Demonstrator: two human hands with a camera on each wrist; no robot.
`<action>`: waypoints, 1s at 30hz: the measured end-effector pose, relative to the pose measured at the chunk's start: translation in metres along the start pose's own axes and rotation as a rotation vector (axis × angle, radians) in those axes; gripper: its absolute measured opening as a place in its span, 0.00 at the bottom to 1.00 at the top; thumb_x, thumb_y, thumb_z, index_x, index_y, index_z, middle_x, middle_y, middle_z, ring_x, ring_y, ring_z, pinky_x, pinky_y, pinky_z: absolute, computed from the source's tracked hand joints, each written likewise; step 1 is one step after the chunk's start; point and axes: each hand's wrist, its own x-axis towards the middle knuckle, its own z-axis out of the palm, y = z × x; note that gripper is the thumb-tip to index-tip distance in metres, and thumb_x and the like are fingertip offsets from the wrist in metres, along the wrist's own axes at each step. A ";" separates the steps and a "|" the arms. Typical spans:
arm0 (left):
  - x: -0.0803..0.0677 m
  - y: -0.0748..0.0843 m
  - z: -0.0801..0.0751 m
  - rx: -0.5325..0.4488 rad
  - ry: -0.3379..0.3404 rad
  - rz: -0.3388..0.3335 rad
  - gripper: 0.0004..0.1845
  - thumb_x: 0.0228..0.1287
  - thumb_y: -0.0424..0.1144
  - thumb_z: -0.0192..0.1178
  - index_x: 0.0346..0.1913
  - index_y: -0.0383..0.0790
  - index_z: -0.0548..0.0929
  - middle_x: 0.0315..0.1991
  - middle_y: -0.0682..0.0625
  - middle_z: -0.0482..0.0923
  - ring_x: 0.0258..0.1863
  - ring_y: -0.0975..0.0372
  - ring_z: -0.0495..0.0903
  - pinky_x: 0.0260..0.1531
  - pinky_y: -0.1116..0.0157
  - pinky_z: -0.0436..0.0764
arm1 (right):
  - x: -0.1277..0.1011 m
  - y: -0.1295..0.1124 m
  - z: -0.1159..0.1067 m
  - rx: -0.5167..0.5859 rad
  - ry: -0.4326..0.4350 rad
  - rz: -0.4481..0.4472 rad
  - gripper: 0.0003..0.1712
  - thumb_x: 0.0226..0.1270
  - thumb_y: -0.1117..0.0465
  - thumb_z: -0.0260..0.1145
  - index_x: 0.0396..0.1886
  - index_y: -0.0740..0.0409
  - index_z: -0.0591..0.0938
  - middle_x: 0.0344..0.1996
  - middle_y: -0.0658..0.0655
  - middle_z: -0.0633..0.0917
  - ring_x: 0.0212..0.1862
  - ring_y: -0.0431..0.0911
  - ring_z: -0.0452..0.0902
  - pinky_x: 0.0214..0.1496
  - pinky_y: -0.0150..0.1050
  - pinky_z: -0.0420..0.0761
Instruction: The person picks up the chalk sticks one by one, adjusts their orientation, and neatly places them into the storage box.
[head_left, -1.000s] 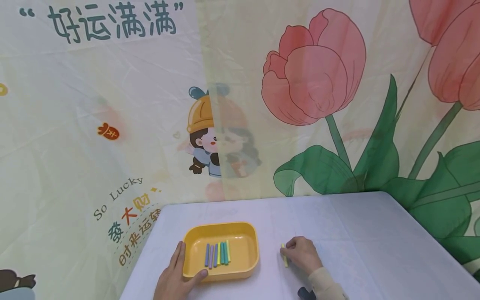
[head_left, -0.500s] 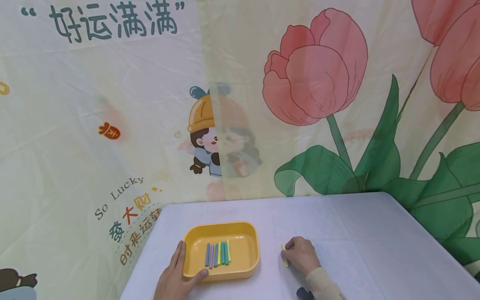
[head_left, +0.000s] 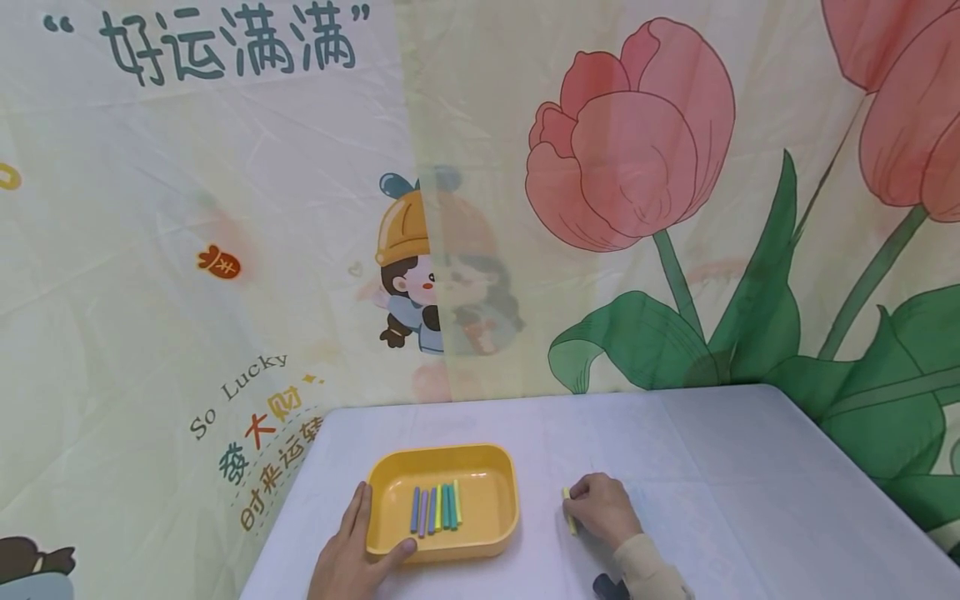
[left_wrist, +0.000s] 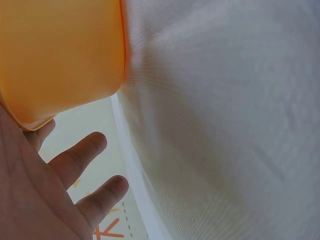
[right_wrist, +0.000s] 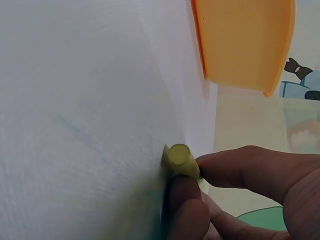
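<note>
A yellow tray (head_left: 497, 533) sits on the white table and holds several short chalk sticks (head_left: 435, 507) in blue, purple, yellow and green. My left hand (head_left: 352, 554) holds the tray's near-left corner, thumb on the front rim; in the left wrist view the tray's orange-yellow wall (left_wrist: 65, 55) is right above my relaxed fingers (left_wrist: 80, 157). To the right of the tray my right hand (head_left: 603, 508) pinches a yellow chalk stick (head_left: 569, 510) lying against the table. The right wrist view shows the chalk's round end (right_wrist: 179, 159) between thumb and finger, with the tray (right_wrist: 245, 40) beyond.
The white table (head_left: 750, 500) stretches out to the right and behind the tray. A printed cloth backdrop (head_left: 630, 167) with tulips and cartoon figures hangs close behind and around the table. A dark object (head_left: 609, 587) peeks out at the bottom edge by my right sleeve.
</note>
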 end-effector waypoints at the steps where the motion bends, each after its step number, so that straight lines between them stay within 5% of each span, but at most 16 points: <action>1: 0.000 0.000 0.000 -0.002 -0.004 -0.004 0.67 0.56 0.79 0.55 0.82 0.36 0.40 0.82 0.40 0.39 0.71 0.35 0.61 0.65 0.36 0.68 | 0.000 0.000 0.000 0.006 -0.003 -0.002 0.09 0.50 0.63 0.74 0.32 0.64 0.87 0.23 0.50 0.83 0.29 0.44 0.77 0.30 0.38 0.81; 21: -0.001 -0.001 0.003 0.005 0.010 -0.009 0.66 0.56 0.79 0.56 0.82 0.37 0.41 0.82 0.42 0.39 0.69 0.35 0.65 0.64 0.35 0.69 | 0.006 -0.009 0.003 0.084 -0.080 0.207 0.15 0.55 0.58 0.74 0.40 0.62 0.87 0.25 0.52 0.84 0.29 0.44 0.79 0.31 0.37 0.84; 30: 0.000 -0.002 0.002 -0.005 0.013 -0.003 0.66 0.56 0.79 0.56 0.82 0.37 0.42 0.83 0.42 0.39 0.69 0.35 0.66 0.64 0.36 0.70 | 0.008 -0.016 0.003 0.166 -0.064 0.195 0.15 0.56 0.60 0.73 0.41 0.63 0.87 0.27 0.52 0.85 0.29 0.43 0.81 0.33 0.37 0.86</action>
